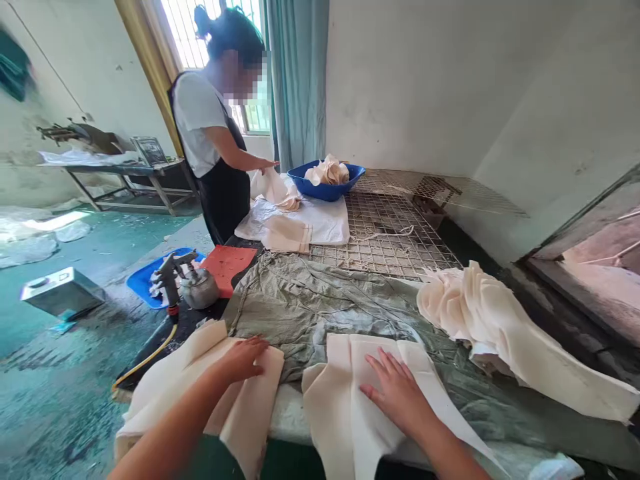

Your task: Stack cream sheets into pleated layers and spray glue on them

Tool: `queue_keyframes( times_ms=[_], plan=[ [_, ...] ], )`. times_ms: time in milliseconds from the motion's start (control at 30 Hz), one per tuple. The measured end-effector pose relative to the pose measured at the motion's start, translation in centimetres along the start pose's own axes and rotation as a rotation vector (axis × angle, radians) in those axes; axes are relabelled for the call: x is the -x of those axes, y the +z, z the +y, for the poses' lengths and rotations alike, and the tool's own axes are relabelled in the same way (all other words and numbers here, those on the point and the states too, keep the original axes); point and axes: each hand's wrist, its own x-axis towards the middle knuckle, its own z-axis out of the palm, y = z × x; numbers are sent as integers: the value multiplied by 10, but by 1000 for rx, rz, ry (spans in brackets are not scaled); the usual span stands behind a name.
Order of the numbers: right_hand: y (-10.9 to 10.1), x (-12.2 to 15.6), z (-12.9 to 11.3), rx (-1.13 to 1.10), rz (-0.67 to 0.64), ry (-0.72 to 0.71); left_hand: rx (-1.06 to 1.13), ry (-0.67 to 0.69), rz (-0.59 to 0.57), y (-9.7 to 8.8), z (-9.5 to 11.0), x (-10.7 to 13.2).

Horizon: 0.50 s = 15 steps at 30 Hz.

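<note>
My left hand [243,359] lies flat, fingers together, on a stack of cream leather-like sheets [170,387] at the near left edge of the worktable. My right hand [397,391] rests open with fingers spread on another cream sheet [345,413] that hangs over the table's front edge. Both sheets lie on a grey-green plastic cover [320,307]. A crumpled heap of the same cream pieces [490,327] sits to the right.
A co-worker in a dark apron [215,133] stands at the far left end, one hand on cream pieces [277,190]. A blue basin [327,180] holds more. Spray gun [175,280], red board [227,263], wire mesh [385,233], metal can on the floor [63,293].
</note>
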Motion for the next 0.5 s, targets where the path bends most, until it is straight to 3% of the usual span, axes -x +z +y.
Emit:
queue_keyframes(
  times_ms=[100, 200, 367, 500],
  plan=[
    [-10, 3, -58, -46, -1, -159, -7, 65, 86, 10, -1, 8],
    [-2, -2, -114, -110, 43, -314, -41, 96, 196, 17, 6, 24],
    [53, -22, -186, -33, 137, -495, -122, 171, 303, 29, -3, 61],
    [91, -29, -211, -12, 278, -620, -163, -29, 364, 38, -44, 86]
  ],
)
